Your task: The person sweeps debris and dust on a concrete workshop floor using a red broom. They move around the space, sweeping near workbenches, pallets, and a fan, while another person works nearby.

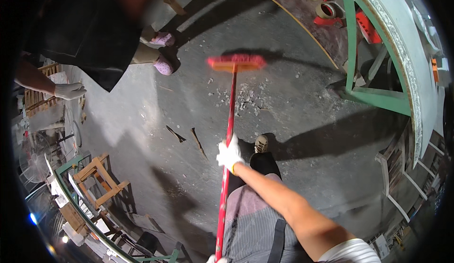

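A push broom with a long red pole [231, 114] slants across the middle of the floor. Its pink-red bristle head [236, 62], slightly blurred, is at the far end. Wrapped round the pole at mid-length is my right hand [230, 154], in a white glove. My left hand [216, 259], also white-gloved, shows only partly at the bottom edge; it is closed at the pole's near end. Pale broken chips [248, 97] lie scattered on the grey floor on my side of the broom head. To the left of the pole are two thin dark strips, one of them [198, 142] nearly beside it.
Another person in a dark apron [85, 31] and pink clogs [163, 67] stands at the far left, one white-gloved hand [70, 91] hanging. A green-framed table [352, 41] is at the right, tape rolls [325, 10] beyond it. Near left stand a wooden stool [97, 180] and a fan [35, 156].
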### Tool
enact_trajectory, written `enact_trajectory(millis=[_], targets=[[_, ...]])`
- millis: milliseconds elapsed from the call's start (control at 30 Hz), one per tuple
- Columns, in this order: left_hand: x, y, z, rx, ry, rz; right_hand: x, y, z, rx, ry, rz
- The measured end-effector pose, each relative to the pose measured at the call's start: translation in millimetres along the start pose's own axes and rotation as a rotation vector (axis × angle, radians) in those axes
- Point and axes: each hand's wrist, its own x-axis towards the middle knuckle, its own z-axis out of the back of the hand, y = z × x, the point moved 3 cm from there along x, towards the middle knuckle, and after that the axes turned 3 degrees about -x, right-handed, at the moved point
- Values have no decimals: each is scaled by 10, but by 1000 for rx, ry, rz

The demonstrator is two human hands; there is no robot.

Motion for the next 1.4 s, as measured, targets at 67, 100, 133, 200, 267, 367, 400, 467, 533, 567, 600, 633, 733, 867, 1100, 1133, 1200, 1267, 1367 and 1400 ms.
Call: enact_trajectory(millis=[67, 100, 133, 200, 267, 367, 400, 467, 533, 567, 600, 633, 733, 867, 1100, 1133, 1200, 1267, 1367, 1400], targets=[[439, -159, -50, 121, 2, -162, 198, 493, 82, 1, -47, 121], [716, -366, -124, 162, 3, -290, 312, 756, 79, -13, -89, 154], [1046, -671, -291, 168, 3, -447, 364, 1035, 188, -70, -73, 200], [1582, -1665, -666, 33, 115, -585, 305, 1405, 217, -153, -194, 339], [1756, -2388, -946, -169, 355, -368, 534, 1671, 478, -196, -218, 438], [1821, -2117, -1035, 0, 191, -623, 579, 1652, 533, -260, -247, 394], [1552, -1846, -988, -56, 195, -497, 560, 1475, 619, -339, -321, 422], [1092, -1019, -602, 10, 184, -364, 400, 933, 560, -280, -292, 274], [646, 173, -133, 64, 135, -267, 320, 254, 474, -208, -262, 130], [455, 367, 59, 69, 74, -166, 270, -144, 388, -54, -139, 25], [109, 423, 249, 81, 18, -68, 277, -499, 343, -5, -123, -31], [-208, 451, 376, 66, -46, 38, 76, -631, 119, 3, -136, -82], [-109, 375, 452, -39, -87, 58, -90, -715, -357, -154, -156, -37], [835, 247, 339, -243, -53, -72, 142, 119, -1008, -384, -85, 185], [1683, -1808, 267, -639, 178, -272, 634, 831, -1514, -723, -109, 314], [1526, -1543, 282, -657, 202, -211, 618, 639, -1423, -791, -171, 343], [1076, -714, 362, -650, 277, -50, 452, 367, -1346, -873, -239, 325], [833, 556, 327, -665, 199, 106, 344, -66, -1108, -738, -208, 166], [335, 851, 687, -514, 109, 207, 326, -676, -904, -422, -88, -11], [291, 841, 742, -486, 74, 208, 223, -766, -979, -421, -142, 21]])
